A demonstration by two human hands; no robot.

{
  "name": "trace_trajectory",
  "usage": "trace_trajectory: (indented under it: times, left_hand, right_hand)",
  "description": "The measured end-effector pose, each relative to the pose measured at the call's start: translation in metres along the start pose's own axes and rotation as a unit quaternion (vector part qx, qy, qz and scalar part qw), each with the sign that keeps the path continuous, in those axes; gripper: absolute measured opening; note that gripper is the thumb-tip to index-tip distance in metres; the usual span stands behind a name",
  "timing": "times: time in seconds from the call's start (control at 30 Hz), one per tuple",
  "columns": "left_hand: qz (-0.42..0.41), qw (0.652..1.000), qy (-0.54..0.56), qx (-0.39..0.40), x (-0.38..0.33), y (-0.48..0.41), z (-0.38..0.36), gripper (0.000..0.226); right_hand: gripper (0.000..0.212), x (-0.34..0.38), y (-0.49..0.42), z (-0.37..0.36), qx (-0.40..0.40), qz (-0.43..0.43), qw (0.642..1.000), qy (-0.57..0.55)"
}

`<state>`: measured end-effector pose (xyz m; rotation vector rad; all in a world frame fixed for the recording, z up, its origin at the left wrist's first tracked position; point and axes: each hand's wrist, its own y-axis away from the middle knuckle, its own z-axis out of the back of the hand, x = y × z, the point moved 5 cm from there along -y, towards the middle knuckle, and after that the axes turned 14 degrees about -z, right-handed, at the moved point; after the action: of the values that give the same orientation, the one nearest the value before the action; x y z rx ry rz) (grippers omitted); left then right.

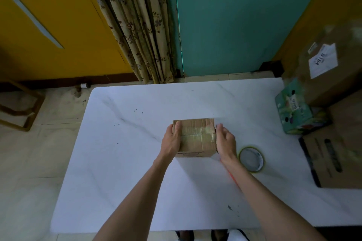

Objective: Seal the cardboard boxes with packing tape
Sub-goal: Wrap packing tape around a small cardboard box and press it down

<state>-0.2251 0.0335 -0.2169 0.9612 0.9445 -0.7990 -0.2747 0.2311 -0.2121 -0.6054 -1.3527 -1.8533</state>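
A small cardboard box (195,137) stands in the middle of the white marble table (137,162), with clear tape running across its closed top flaps. My left hand (171,141) grips the box's left side, thumb on top. My right hand (225,141) presses against the box's right side, fingers curled at the tape end. A roll of packing tape (251,159) lies flat on the table just right of my right wrist. Something thin and orange-red (230,174) shows beneath my right forearm; I cannot tell what it is.
Stacked at the table's right edge are a large brown carton with a label (329,72), a green printed box (297,111) and another brown carton (337,160). Beyond the table are a teal door (225,25), a curtain (137,25) and a wooden frame on the floor (21,107).
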Motion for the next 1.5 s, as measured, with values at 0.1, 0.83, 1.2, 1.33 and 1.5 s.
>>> trace_trajectory:
  times: [0.1, 0.83, 1.2, 1.33, 1.5]
  left_hand:
    - [0.000, 0.999, 0.036, 0.000, 0.000, 0.009, 0.002, 0.057]
    - [-0.186, 0.968, -0.148, -0.082, -0.048, 0.036, 0.006, 0.054]
    - [-0.203, 0.975, 0.048, 0.078, -0.155, 0.048, -0.024, 0.044]
    - [-0.221, 0.974, 0.032, 0.038, -0.156, 0.047, -0.014, 0.028]
    - [-0.206, 0.978, 0.040, 0.024, -0.149, 0.046, 0.000, 0.021]
  right_hand:
    - [0.023, -0.019, 0.007, 0.046, -0.092, 0.059, 0.992, 0.063]
    - [0.019, 0.005, 0.048, 0.103, -0.015, 0.165, 0.986, -0.011]
    - [0.014, 0.067, 0.085, 0.082, 0.030, 0.346, 0.938, 0.007]
    - [0.021, 0.073, 0.092, 0.075, 0.022, 0.377, 0.926, 0.030]
    - [0.032, 0.073, 0.091, 0.072, 0.015, 0.392, 0.919, 0.046]
